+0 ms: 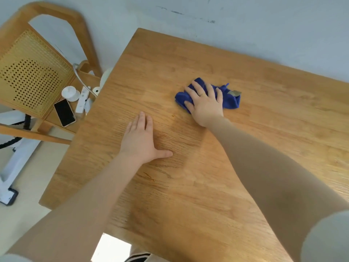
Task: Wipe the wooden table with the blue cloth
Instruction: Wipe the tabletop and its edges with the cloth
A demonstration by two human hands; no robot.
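Observation:
The wooden table fills most of the view, its far edge against a pale wall. A bunched blue cloth with a small grey tag lies on the table toward the far middle. My right hand presses flat on the cloth with straight, spread fingers, covering its left half. My left hand rests flat on the bare wood nearer to me and to the left, fingers straight and thumb out.
A wooden chair with a perforated back stands left of the table. On its seat lie a black phone, a white power strip and a small white cup. White equipment sits on the floor at far left.

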